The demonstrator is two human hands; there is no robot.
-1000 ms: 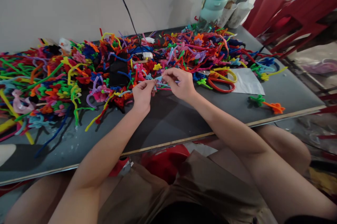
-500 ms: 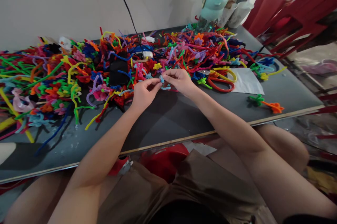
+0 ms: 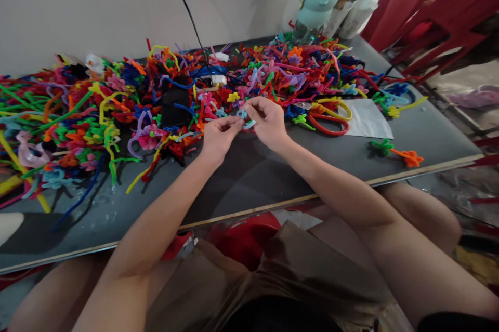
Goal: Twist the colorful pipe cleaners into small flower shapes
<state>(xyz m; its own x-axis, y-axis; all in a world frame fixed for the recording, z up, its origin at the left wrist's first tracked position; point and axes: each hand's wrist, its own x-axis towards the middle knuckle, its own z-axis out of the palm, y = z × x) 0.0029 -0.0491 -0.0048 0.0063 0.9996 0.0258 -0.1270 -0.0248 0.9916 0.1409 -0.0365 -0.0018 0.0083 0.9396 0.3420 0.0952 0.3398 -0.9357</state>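
My left hand (image 3: 217,138) and my right hand (image 3: 266,121) meet over the grey table (image 3: 249,176), just in front of a big heap of coloured pipe cleaners (image 3: 163,93). Both pinch one light blue pipe cleaner (image 3: 246,123), which is bent into small loops between the fingertips. The fingers of both hands are closed on it. A black box (image 3: 175,106) sits in the heap to the left of my hands.
A green and orange pipe-cleaner flower (image 3: 395,151) lies near the table's right front edge. A white sheet (image 3: 366,119) lies beside red and yellow loops (image 3: 329,116). A teal bottle (image 3: 317,2) and cups stand at the back. Red chairs (image 3: 421,15) are at the right.
The blue pipe cleaner has been bent shorter between my fingers. Both hands have shifted slightly up and closer together.
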